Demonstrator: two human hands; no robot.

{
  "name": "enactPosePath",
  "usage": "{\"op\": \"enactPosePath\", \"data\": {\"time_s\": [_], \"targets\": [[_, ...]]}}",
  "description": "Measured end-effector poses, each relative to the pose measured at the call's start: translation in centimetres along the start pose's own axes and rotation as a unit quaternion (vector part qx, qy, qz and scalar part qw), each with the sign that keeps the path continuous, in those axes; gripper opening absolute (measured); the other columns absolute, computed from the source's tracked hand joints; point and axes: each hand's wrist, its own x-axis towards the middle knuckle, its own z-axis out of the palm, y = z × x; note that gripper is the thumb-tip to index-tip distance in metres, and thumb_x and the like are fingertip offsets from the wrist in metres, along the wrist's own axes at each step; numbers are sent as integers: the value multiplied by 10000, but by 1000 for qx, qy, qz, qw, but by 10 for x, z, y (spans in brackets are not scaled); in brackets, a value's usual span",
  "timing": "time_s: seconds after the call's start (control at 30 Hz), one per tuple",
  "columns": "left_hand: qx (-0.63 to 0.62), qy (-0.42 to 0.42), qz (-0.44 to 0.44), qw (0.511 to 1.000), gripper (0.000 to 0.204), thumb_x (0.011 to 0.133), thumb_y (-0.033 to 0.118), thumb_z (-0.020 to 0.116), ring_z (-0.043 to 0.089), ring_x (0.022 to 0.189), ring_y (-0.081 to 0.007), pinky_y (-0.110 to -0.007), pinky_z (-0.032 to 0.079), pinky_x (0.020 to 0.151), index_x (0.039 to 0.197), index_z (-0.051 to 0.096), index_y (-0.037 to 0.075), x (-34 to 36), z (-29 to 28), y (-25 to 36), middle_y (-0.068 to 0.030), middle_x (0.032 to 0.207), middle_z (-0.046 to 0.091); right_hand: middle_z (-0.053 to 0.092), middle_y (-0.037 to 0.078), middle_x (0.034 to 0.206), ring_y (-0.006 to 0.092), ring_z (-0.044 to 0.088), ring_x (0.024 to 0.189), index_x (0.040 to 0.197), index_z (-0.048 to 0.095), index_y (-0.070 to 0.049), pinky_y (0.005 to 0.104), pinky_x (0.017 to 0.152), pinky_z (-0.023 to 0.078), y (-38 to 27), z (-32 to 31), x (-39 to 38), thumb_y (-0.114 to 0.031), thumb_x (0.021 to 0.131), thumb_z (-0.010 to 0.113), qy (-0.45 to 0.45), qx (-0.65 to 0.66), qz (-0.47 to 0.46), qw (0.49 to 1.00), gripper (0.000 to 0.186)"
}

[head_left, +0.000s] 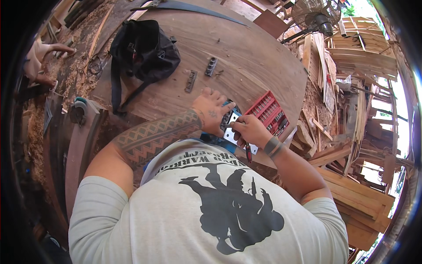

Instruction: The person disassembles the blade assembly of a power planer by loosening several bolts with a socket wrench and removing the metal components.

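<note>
A blue electric planer (233, 119) lies close to my body at the table's near edge, its shiny flat metal plate turned up. Across its left side my left hand (212, 111) presses down and grips the body. My right hand (252, 130) is closed over the plate, thumb and forefinger pinched near the middle of the tool. From under that hand sticks the red and black handle of a screwdriver (249, 153). What the fingertips touch is too small to make out. Beyond my hands lie two dark metal bars with holes, one left (190, 81) and one right (211, 66).
A red case of driver bits (268, 111) stands open right of the planer. On the table's left lies a black bag (143, 55) with its strap hanging down. A fan (317, 20) stands at the far right, near stacked boards (362, 53). Wood shavings cover the ground. A dog's legs (46, 59) show at left.
</note>
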Motion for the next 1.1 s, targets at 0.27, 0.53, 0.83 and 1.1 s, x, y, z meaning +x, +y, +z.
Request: {"op": "enactPosePath", "data": {"time_s": [0.27,0.53,0.83,1.1], "targets": [[13,4,17,1000,1094,775,713,831,542,1391,-291,-483,356,1158,1677,547,163,4,3,4,-121,1476,642,720,151,721,262,740,586,972,764,66,427,545,584,-7,0,-3,-251,1056,706,13,-118,0,993,333],[12,-30,6,999,1122,774,730,829,526,1422,-296,-490,327,1180,1697,519,173,9,-2,3,-126,1502,633,733,237,845,439,758,838,982,723,-23,570,753,577,16,-10,7,-233,1005,718,54,-389,-310,866,211],[-1,-59,2,998,1143,784,745,829,508,1468,-301,-506,325,1215,1716,492,174,8,-10,0,-134,1564,610,682,82,821,295,736,773,888,643,-94,469,719,592,-1,-41,31,-149,888,749,-53,-623,-521,581,120],[-8,-55,-5,998,1152,782,748,845,504,1485,-304,-500,324,1217,1720,488,182,5,-12,-2,-138,1567,613,775,219,1012,442,763,984,1188,676,-15,516,861,597,-17,-30,5,-277,927,855,-59,-346,-258,900,411]]}}
